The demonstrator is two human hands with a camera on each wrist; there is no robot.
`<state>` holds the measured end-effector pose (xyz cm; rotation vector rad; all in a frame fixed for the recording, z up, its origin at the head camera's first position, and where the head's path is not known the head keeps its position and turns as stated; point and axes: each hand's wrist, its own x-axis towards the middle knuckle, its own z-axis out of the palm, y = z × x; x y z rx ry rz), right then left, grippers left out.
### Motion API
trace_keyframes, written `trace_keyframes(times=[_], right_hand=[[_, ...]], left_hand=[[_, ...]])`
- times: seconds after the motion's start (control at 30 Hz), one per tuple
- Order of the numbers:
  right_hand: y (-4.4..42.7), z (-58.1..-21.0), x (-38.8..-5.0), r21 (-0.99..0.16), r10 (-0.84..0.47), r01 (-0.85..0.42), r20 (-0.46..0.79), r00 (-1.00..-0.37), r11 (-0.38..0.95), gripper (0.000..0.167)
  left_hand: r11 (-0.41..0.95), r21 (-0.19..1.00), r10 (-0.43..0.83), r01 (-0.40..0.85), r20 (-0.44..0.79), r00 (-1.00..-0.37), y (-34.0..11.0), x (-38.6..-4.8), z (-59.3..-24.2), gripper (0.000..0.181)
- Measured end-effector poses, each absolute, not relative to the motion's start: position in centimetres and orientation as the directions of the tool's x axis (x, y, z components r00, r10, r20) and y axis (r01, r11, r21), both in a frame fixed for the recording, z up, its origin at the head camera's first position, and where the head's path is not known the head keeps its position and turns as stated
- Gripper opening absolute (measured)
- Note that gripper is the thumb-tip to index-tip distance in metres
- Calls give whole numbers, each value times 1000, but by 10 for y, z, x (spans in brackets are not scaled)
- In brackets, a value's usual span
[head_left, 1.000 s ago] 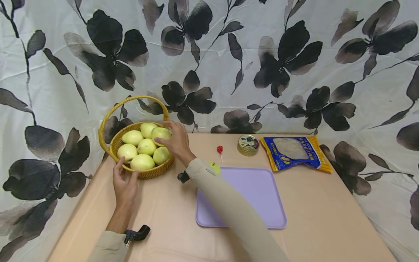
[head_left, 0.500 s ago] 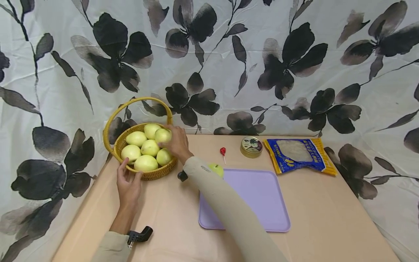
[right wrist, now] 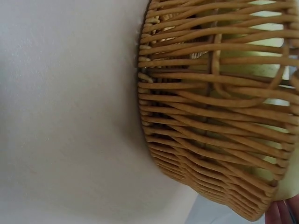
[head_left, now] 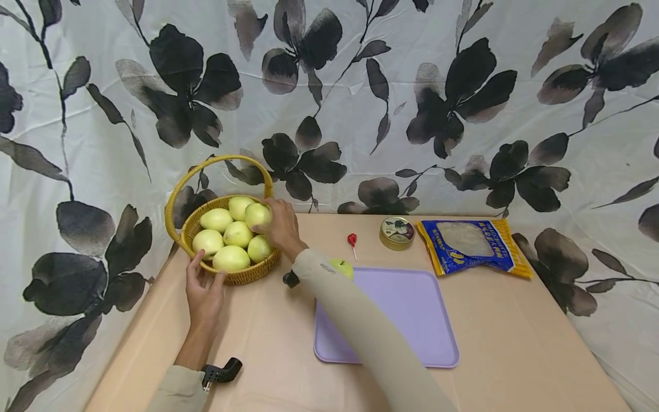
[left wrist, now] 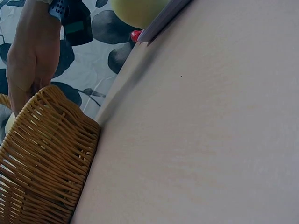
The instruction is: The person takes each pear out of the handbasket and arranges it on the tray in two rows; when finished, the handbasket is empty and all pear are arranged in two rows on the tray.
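A yellow-brown wicker basket [head_left: 242, 278] with a tall hoop handle [head_left: 216, 162] stands at the back left, filled with several smooth, pale green fruits [head_left: 231, 259]. At its right rim my right hand [head_left: 284, 230] holds one pale green fruit [head_left: 257, 215] between thumb and fingers; much of the grip is hidden behind the hand. My left hand [head_left: 205, 300] rests against the basket's front-left side with its fingers at the rim. In the right wrist view, fingertips [right wrist: 282, 212] touch the basket's edge beside a fruit. The left wrist view shows the right hand [left wrist: 32, 60] above the basket [left wrist: 51, 154].
A lilac tray [head_left: 407, 309] lies in the middle, partly under the right sleeve [head_left: 370, 332]. A green apple [head_left: 342, 267] sits at its back-left corner. Behind are a red lollipop [head_left: 352, 239], a round tin [head_left: 397, 232] and a blue-and-yellow packet [head_left: 473, 247]. Floral cloth [head_left: 360, 114] hangs behind.
The whole view has shifted slightly, moving everything a little right and down. The right hand's fingers have shifted off the top of the fruit to its right side. The left hand stays at the basket.
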<state>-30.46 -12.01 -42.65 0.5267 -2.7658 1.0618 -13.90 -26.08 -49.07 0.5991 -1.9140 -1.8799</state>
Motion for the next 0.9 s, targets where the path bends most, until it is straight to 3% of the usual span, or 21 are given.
trace_keyframes(times=[0.47, 0.73, 0.9], right_hand=[[-93, -400, -281, -733, -294, -502, 408, -864, 459, 66], [-60, -387, -256, -785, -272, -552, 487, -830, 280, 68], [-34, -385, -246, -786, -243, -573, 524, -817, 233, 66]], left_hand=[[16, 1000, -560, -13, -2, -828, -261, -139, -492, 74], [22, 1000, -563, -20, -4, -826, -260, -139, -492, 73], [26, 999, -562, -26, -7, -827, -260, -139, -492, 73]])
